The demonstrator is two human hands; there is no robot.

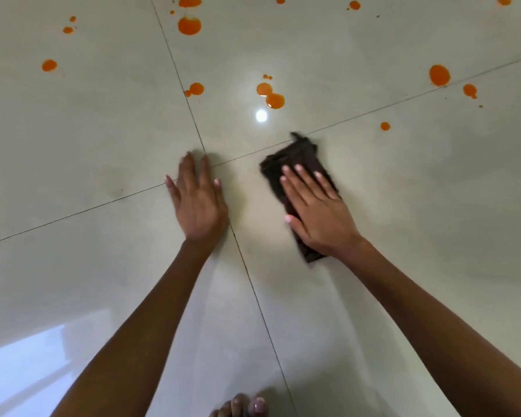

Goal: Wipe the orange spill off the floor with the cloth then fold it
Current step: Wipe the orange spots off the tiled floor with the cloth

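Head view, looking down. The right hand (316, 206) lies flat on the cloth (292, 155), fingers straight and slightly apart, pressing it to the floor (103, 139) without curling round it. The cloth, dark brown and bunched into an oblong, lies just right of the crossing of two tile joints, its far end poking out beyond the fingertips. The left hand (197, 203) rests palm-down on the bare tile beside the crossing, fingers spread, holding nothing. The spill (275, 100) shows as scattered orange drops on the tiles beyond both hands, apart from the cloth. A lamp glare (261, 115) sits between the nearest drops and the cloth. Toes (244, 406) show at the lower edge.
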